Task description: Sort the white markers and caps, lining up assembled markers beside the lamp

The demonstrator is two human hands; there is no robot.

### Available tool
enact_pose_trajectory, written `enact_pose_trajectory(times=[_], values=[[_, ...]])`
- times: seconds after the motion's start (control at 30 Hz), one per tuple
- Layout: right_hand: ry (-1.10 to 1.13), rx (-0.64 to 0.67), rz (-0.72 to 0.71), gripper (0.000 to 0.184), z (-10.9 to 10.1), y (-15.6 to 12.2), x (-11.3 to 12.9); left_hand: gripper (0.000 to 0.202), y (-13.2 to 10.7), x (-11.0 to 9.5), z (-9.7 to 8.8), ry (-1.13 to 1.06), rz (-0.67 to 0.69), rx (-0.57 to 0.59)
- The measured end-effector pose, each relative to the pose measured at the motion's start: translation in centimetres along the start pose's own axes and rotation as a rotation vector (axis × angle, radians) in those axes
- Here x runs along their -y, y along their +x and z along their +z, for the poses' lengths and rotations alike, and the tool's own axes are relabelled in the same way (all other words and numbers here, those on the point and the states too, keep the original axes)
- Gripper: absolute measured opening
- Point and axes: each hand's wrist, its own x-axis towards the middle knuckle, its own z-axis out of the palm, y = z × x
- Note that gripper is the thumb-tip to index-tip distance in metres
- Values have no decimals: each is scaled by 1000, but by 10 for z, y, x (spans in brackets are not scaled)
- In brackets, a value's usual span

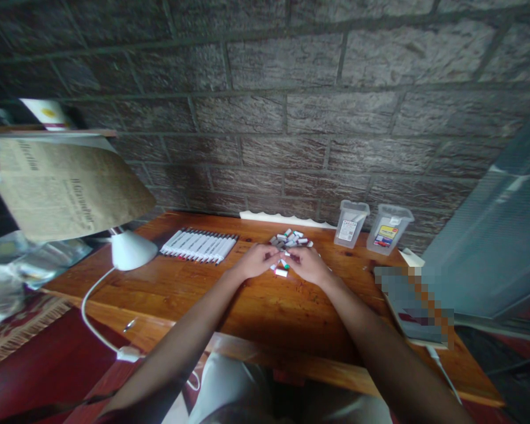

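Note:
A loose pile of small white caps [297, 237], with green, red and dark ends, lies on the wooden table beyond my hands. My left hand [259, 261] and my right hand [308, 265] meet at the near side of this pile, fingertips close together. Both hands are closed, fingers curled inward; what they pinch is too small and partly covered to make out. Just below the fingertips lies a white cap with a red end [281, 272], beside a green-ended one [285, 264]. To the left, several white markers [198, 245] lie side by side in a row.
Two clear plastic containers [351, 224] stand at the back right. A lamp with a newspaper-print shade [79, 188] rises on the left, its white cord hanging over the front edge. A blurred-out flat device [413, 306] with a cable lies at the right. Behind the table [265, 312] is a brick wall.

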Motion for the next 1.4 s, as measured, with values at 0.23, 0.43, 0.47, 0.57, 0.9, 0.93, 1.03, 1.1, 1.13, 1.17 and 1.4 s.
enact_pose_trajectory(times=[0.23,0.43,0.47,0.57,0.9,0.93,1.03,1.1,1.13,1.17,1.4], values=[[-17,-6,-17,31,1,0,-1,42,0,0,0,5,4,1],[-25,-6,-13,29,0,0,-1,42,-1,-1,0,4,-5,4],[-27,-6,-9,29,0,0,0,42,0,-1,0,5,-5,5],[-38,-5,-4,29,-1,0,1,42,0,-1,0,9,-3,2],[-36,-3,-12,28,0,1,-1,43,0,-3,-1,-5,-11,16],[-33,-3,-13,28,0,1,-1,43,0,-3,-1,-6,-11,21],[-35,-5,-15,28,0,1,0,43,0,-3,-1,3,-5,27],[-40,-8,-11,29,0,1,0,42,-1,-2,-2,15,-4,26],[-42,-9,-10,29,0,1,0,41,-1,-2,-2,20,-4,26],[-44,-7,-11,29,0,0,-1,41,-1,-3,-2,23,-3,27],[-61,10,4,29,-1,0,0,39,-1,-5,-3,16,0,35]])
